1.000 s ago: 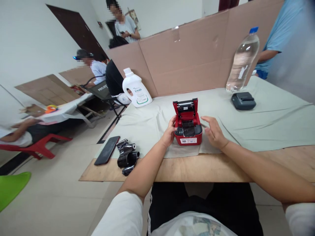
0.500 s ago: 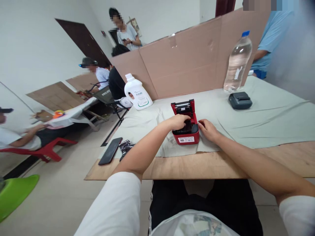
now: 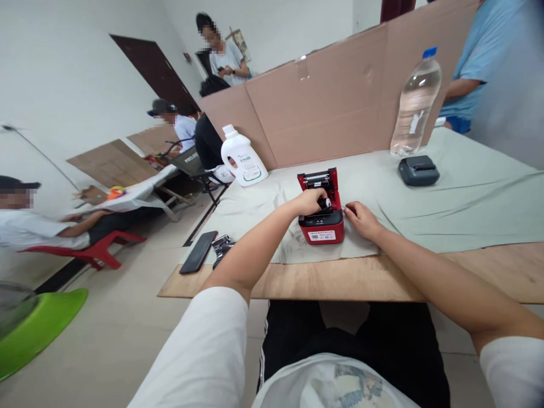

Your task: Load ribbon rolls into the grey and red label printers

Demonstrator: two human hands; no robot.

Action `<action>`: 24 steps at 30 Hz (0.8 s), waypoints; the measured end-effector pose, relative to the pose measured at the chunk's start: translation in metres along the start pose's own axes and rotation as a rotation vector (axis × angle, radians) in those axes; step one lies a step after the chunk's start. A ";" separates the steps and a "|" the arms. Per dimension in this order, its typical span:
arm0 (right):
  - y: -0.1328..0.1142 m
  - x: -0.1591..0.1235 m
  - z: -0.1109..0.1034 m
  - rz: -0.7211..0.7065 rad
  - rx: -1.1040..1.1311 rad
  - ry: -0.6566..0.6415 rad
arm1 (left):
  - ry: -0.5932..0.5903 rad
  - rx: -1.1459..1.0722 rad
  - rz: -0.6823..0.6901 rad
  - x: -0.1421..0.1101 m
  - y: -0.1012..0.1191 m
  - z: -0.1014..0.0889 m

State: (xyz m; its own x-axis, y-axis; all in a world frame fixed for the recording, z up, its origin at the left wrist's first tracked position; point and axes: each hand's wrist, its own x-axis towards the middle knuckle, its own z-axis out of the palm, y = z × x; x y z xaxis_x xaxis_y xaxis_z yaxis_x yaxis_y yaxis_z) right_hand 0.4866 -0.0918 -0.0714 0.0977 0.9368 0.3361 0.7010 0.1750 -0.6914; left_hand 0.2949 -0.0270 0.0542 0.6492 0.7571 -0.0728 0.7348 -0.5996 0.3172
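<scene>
A red and black label printer [image 3: 323, 233] stands on the cloth in front of me with its lid [image 3: 317, 180] tipped up and back. My left hand [image 3: 309, 202] reaches over its open bay, fingers closed around a small dark roll [image 3: 325, 203] with a pale end. Part of that roll is hidden by the fingers. To the right of the printer, my right hand [image 3: 362, 220] has its fingers bent, with thumb and fingertips close together by the printer's side wall. Whether it pinches anything there is too small to make out.
On the table are a dark grey portable device [image 3: 419, 170], a water bottle [image 3: 416, 107], a white detergent jug [image 3: 245, 160], a black phone [image 3: 198, 253] and a shiny dark object [image 3: 221, 247] beside my left forearm. A cardboard panel [image 3: 323, 107] borders the back. Other people sit and stand beyond.
My left hand has lifted slightly out of the printer bay, and the dark roll now shows in its fingers. My right hand stays beside the printer. The camera view has shifted a little.
</scene>
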 end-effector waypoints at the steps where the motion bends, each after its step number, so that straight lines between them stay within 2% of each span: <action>1: 0.000 0.000 -0.001 0.003 0.002 -0.004 | 0.030 -0.099 0.018 -0.004 -0.003 -0.004; 4: -0.003 -0.001 -0.004 0.017 0.005 -0.029 | 0.047 -0.466 0.115 -0.024 -0.015 -0.023; 7: -0.007 -0.001 -0.007 0.034 -0.010 -0.066 | 0.017 -0.716 0.175 -0.054 -0.041 -0.050; 9: -0.009 0.000 -0.008 0.035 -0.027 -0.084 | 0.011 -0.731 0.101 -0.077 -0.068 -0.066; 12: -0.010 0.001 -0.008 0.029 -0.067 -0.101 | -0.032 -0.603 -0.153 -0.107 -0.117 -0.077; 15: -0.009 0.002 -0.006 0.013 -0.094 -0.106 | -0.058 -0.372 -0.462 -0.127 -0.165 -0.070; 17: -0.008 0.002 -0.006 0.002 -0.100 -0.098 | -0.044 -0.199 -0.600 -0.134 -0.191 -0.058; 21: -0.005 0.002 -0.005 -0.007 -0.106 -0.086 | -0.018 0.039 -0.695 -0.141 -0.221 -0.031; 24: -0.004 0.002 -0.005 -0.007 -0.094 -0.091 | -0.006 0.074 -0.706 -0.147 -0.231 -0.024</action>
State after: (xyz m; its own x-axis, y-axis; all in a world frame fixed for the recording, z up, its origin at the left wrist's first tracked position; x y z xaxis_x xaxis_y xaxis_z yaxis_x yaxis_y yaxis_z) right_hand 0.4874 -0.0919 -0.0649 0.0306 0.9600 0.2782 0.7650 0.1566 -0.6247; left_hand 0.0254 0.0064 0.0143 0.0136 0.9700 -0.2429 0.9917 0.0180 0.1271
